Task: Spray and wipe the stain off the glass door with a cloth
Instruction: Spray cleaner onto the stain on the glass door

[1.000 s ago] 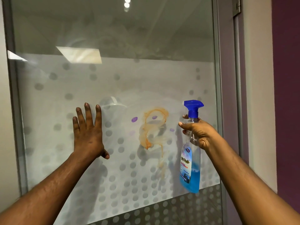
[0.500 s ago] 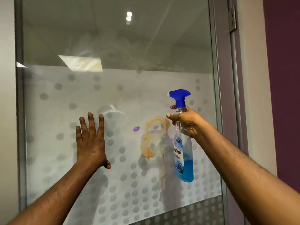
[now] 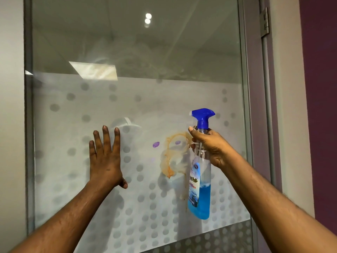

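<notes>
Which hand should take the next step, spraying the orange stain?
Right. The right hand already grips the spray bottle by its neck, nozzle beside the stain. The left hand is spread flat on the glass door, empty.

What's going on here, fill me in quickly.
A person is cleaning a glass door. The left hand is pressed flat against the frosted, dotted part of the glass. The right hand grips a spray bottle of blue liquid by the neck, nozzle pointing left, held close in front of an orange-brown stain that has run down the glass. The stain is not wiped yet, and no cloth is in view.
</notes>
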`<state>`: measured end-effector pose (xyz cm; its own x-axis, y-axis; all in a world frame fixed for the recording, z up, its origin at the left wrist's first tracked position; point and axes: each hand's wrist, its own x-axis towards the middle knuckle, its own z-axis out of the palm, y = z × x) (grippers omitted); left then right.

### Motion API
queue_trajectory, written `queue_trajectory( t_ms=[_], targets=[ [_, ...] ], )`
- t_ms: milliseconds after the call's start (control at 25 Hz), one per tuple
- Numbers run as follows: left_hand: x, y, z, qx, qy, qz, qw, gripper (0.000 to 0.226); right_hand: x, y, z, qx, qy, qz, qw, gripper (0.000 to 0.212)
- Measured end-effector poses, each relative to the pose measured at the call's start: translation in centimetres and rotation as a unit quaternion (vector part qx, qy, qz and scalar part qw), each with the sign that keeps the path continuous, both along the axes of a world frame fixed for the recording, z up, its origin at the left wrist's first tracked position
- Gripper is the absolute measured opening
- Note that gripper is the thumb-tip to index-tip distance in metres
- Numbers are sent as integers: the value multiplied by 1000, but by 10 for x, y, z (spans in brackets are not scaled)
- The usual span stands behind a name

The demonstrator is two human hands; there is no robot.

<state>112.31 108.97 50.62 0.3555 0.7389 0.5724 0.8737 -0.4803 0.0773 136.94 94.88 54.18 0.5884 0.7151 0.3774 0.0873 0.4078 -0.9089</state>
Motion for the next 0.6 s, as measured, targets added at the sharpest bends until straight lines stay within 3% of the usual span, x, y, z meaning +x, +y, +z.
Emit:
queue_trajectory(
  t_ms=[200, 320, 440, 600],
  targets=[
    [-1, -3, 0, -1, 2, -1, 1000, 177, 4, -6, -12, 3, 107, 120, 987, 54],
    [-1, -5, 1, 0, 4, 0, 1000, 176, 4, -6, -27, -22, 130, 136, 982, 46],
    [0, -6, 1, 1, 3, -1, 1000, 176, 2, -7, -33, -31, 108, 130, 985, 36],
    [1, -6, 1, 1, 0, 1, 1000, 177, -3, -9, -22, -29, -3, 113, 993, 54]
  ],
)
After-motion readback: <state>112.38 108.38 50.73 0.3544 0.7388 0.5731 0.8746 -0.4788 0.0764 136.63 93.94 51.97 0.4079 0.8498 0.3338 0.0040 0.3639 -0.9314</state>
